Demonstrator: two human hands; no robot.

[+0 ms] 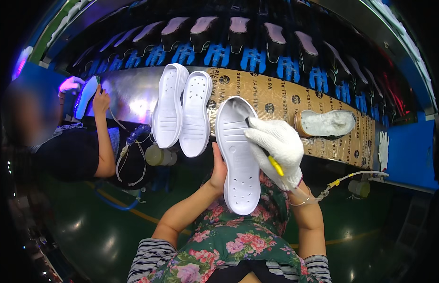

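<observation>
The left hand [219, 170], bare, is closed on the left edge of a white sole [236, 160], its thumb visible and its fingers mostly hidden behind; the right hand [280, 141], gloved in white, is curled around a slim tool [276, 166] (only its yellow portion is plain), the glove obscuring part of the sole's far end. The sole is held tilted before the floral apron [243, 245], blocking part of the cardboard [276, 96] on the surface [139, 78]. Two further white soles [168, 108] lie side by side to its left; a brown-edged shoe part [327, 123], indistinct in detail, lies right. Beyond, dark shoe forms [238, 35] recede into shadow. At left, a co-worker [102, 106] holds another sole [86, 98].
</observation>
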